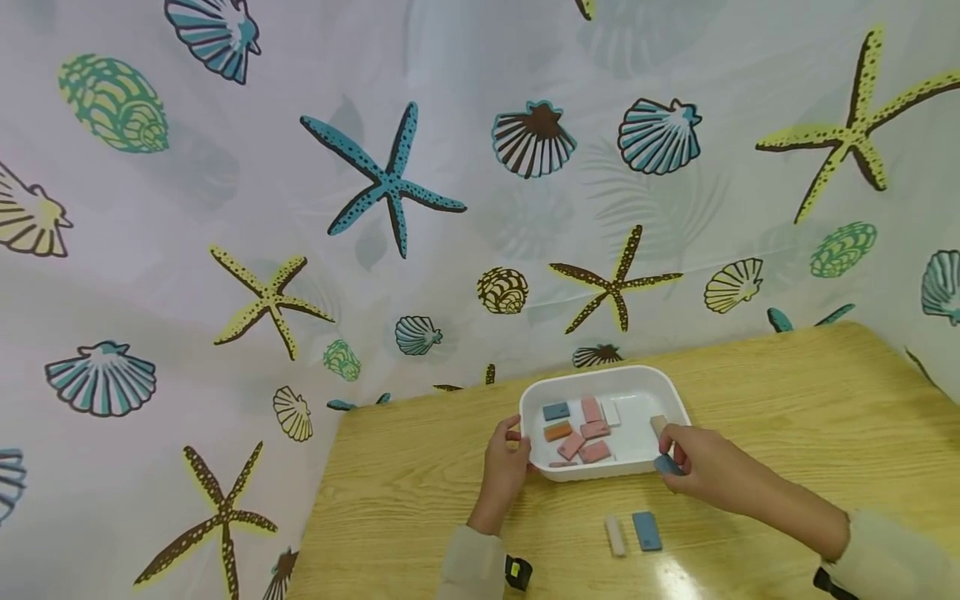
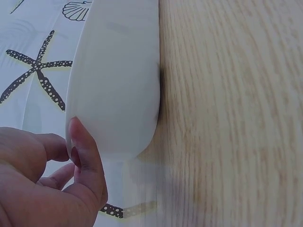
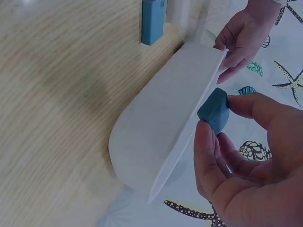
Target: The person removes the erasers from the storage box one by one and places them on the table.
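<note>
A white tray [image 1: 600, 472] stands on the table with several small blocks in it. Its left rim is pinched between thumb and fingers of my left hand [image 1: 506, 457], closer in the left wrist view [image 2: 80, 175]. At the tray's front right corner, my right hand [image 1: 708, 468] pinches a small blue block [image 3: 215, 111] by thumb and fingertips, just above the rim. Inside the tray lie pink blocks [image 1: 596, 452], an orange block [image 1: 558, 431], another blue block [image 1: 556, 411], a white block [image 1: 611, 413] and a beige block [image 1: 658, 425] partly behind my right fingers.
In front of the tray, a cream block [image 1: 615, 536] and a blue block [image 1: 647, 531] lie side by side on the wooden table [image 1: 405, 492]. A shell-and-starfish cloth [image 1: 450, 275] hangs along the table's back and left edges.
</note>
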A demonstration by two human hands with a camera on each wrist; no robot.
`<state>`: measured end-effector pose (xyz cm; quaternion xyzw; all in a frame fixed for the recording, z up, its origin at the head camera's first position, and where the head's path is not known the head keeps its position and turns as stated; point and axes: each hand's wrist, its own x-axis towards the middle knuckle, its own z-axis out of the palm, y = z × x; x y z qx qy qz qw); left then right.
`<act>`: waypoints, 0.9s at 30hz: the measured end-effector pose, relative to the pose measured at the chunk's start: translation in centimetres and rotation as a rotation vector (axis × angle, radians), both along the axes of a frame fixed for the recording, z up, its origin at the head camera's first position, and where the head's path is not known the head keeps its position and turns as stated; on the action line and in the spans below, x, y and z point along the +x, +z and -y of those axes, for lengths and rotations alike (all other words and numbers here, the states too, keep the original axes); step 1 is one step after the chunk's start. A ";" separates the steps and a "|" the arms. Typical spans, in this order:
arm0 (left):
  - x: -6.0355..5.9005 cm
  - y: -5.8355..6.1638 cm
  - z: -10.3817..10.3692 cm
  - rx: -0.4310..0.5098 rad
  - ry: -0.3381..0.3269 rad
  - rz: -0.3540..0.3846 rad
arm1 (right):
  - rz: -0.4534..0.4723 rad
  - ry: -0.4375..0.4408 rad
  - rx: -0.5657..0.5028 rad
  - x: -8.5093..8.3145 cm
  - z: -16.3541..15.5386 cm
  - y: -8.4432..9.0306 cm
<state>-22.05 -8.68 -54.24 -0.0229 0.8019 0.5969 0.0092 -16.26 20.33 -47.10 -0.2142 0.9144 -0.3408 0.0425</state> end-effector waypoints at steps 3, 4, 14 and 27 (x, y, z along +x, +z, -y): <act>0.1 0.1 0.0 -0.007 0.006 -0.008 | 0.016 -0.009 -0.026 0.9 0.0 -0.7; 0.1 0.1 0.0 -0.010 0.009 -0.008 | 0.026 -0.009 -0.039 1.2 0.0 -0.9; 0.4 0.0 0.0 -0.025 0.004 -0.016 | 0.140 -0.011 -0.086 3.5 -0.3 -3.7; 0.8 0.1 0.2 -0.024 -0.001 -0.015 | 0.197 -0.066 -0.124 4.1 1.0 -6.3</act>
